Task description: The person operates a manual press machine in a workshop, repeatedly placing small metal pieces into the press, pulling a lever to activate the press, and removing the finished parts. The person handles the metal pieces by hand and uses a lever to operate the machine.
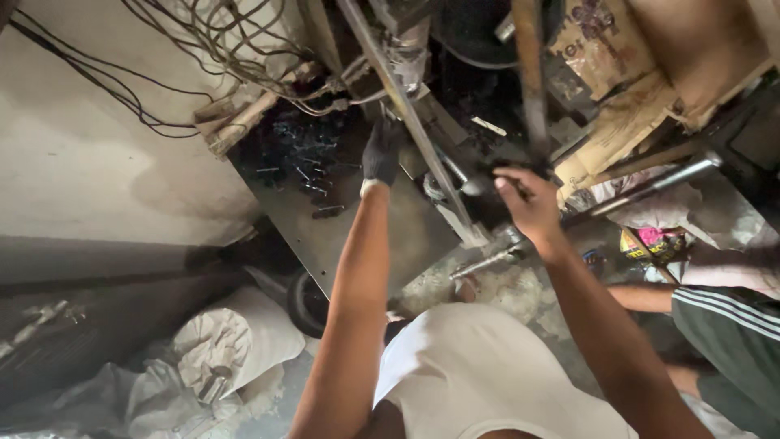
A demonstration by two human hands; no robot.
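Note:
My left hand (381, 153) wears a dark glove and reaches up to the greasy metal plate (357, 236), next to a slanting steel bar (410, 122). Its fingers rest against dark machine parts; whether it grips anything I cannot tell. My right hand (526, 199) is bare and closed around the lower end of a brown upright lever (530, 77) of the machine. Small dark metal pieces (313, 175) lie scattered on the plate to the left of my gloved hand.
Tangled cables (236, 49) hang along a pale wall at left. White sacks (236, 345) lie on the floor below. Cardboard (617, 122) and a steel pipe (658, 183) sit at right. Another person's arm and striped shorts (723, 317) are at the right edge.

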